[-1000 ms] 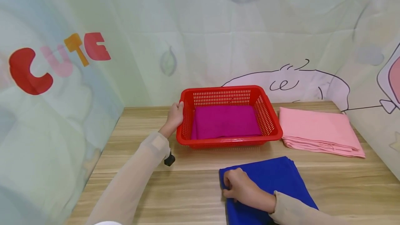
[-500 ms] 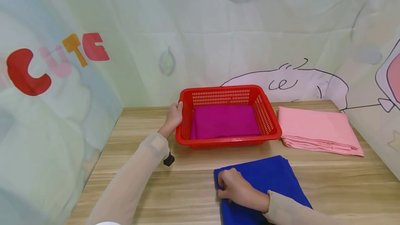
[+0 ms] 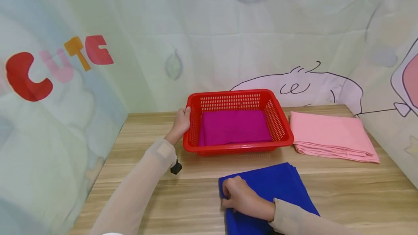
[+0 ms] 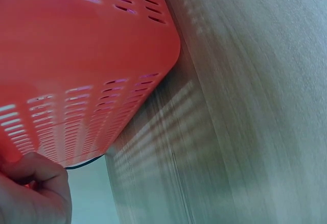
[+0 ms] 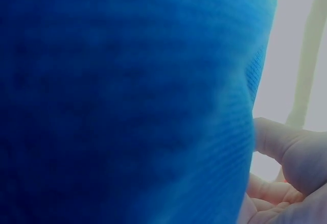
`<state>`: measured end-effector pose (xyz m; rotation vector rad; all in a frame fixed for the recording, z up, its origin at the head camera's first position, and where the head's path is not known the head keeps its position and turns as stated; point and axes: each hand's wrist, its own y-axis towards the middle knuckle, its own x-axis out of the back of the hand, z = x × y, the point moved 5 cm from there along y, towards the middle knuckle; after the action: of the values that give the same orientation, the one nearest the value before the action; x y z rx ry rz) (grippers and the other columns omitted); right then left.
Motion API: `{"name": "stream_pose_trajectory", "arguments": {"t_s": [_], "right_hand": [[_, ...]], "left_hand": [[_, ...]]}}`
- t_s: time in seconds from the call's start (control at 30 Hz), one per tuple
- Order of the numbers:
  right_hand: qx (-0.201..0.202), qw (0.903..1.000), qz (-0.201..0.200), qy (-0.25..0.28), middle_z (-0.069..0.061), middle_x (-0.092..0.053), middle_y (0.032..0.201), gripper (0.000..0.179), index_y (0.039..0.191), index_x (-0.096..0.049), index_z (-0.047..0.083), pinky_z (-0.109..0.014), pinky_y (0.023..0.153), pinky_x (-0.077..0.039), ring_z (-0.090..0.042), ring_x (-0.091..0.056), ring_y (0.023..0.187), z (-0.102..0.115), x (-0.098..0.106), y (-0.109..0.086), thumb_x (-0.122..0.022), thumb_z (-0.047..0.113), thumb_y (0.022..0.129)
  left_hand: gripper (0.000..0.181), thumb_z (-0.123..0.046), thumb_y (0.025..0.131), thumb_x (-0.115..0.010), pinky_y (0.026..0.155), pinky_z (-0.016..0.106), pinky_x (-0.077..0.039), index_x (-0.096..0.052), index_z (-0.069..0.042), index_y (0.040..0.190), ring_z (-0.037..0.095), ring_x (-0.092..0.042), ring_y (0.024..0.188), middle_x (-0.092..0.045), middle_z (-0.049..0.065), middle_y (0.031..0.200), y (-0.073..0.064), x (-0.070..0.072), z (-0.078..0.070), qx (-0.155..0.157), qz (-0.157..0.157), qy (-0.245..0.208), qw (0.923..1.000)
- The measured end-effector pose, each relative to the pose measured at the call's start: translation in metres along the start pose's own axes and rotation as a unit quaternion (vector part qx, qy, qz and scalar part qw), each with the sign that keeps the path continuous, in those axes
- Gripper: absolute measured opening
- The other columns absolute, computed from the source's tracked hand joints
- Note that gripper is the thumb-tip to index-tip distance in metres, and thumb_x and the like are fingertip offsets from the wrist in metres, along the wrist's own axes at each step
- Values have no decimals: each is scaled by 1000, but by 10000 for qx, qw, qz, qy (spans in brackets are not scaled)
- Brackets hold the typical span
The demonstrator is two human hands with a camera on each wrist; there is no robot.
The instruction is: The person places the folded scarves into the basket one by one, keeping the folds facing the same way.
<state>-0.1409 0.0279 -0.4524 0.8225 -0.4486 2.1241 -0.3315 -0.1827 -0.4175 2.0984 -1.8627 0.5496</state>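
Observation:
My left hand [image 3: 181,122] grips the left rim of a red plastic basket [image 3: 238,148] with slotted walls. Its curled fingers [image 4: 43,175] show against the basket's side in the left wrist view. Inside the basket lies a folded magenta cloth [image 3: 236,128]. In front of the basket is a folded dark blue cloth [image 3: 274,184]. My right hand [image 3: 243,197] holds it near its left edge, fingers curled. Blue fabric fills most of the right wrist view, with the thumb [image 5: 276,137] and part of the fingers at its border. The cloth's near part is cut off by the frame.
A folded pink cloth [image 3: 330,133] lies right of the basket, close against it. The wood-grain table [image 3: 186,198] ends at a printed fabric backdrop [image 3: 153,64] behind and at both sides. A small black device [image 3: 176,167] hangs under the left sleeve.
My right hand has shifted left, and the blue cloth has moved left with it. The left hand stays on the basket rim, and the basket holds its place.

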Motion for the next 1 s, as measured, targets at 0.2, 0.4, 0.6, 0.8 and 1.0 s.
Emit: {"name": "stream_pose_trajectory", "arguments": {"t_s": [0.2, 0.4, 0.6, 0.8, 1.0], "right_hand": [[-4, 10000, 50, 22, 8, -49, 50, 32, 63, -52, 11, -17, 40, -44, 4, -48, 35, 2, -4, 4, -75, -7, 74], [-42, 9999, 104, 30, 9, -49, 49, 31, 63, -53, 11, -17, 40, -44, 4, -48, 35, 2, -6, 9, -76, -6, 75], [-37, 9999, 109, 47, 8, -49, 49, 31, 63, -53, 11, -17, 41, -45, 3, -48, 35, 3, -8, 10, -76, -7, 75], [-22, 9998, 120, 133, 7, -48, 48, 32, 62, -52, 11, -17, 40, -45, 3, -49, 35, 5, -11, 11, -76, -7, 75], [21, 9998, 164, 139, 8, -48, 48, 34, 62, -51, 11, -17, 41, -45, 3, -49, 35, 9, -14, 14, -76, -7, 76]], "left_hand": [[36, -33, 111, -31, 58, 23, -50, -44, 0, 106, 17, -55, 68, -51, 14, 89, 0, 0, 0, -26, 33, -30, 10000], [36, -34, 110, -32, 59, 23, -51, -44, 0, 107, 17, -56, 68, -52, 14, 91, 2, 0, 0, -23, 50, -105, 9999], [36, -32, 110, -32, 57, 22, -50, -45, 1, 107, 16, -55, 66, -51, 13, 89, 2, 0, 0, -54, -37, -4, 10000], [38, -33, 111, -31, 58, 23, -50, -46, 1, 106, 16, -55, 67, -51, 13, 89, 3, 0, 1, -89, -69, 50, 9999], [37, -34, 110, -32, 60, 25, -52, -44, 1, 109, 18, -57, 69, -52, 15, 91, 2, -1, 4, -29, 6, -27, 10000]]}}
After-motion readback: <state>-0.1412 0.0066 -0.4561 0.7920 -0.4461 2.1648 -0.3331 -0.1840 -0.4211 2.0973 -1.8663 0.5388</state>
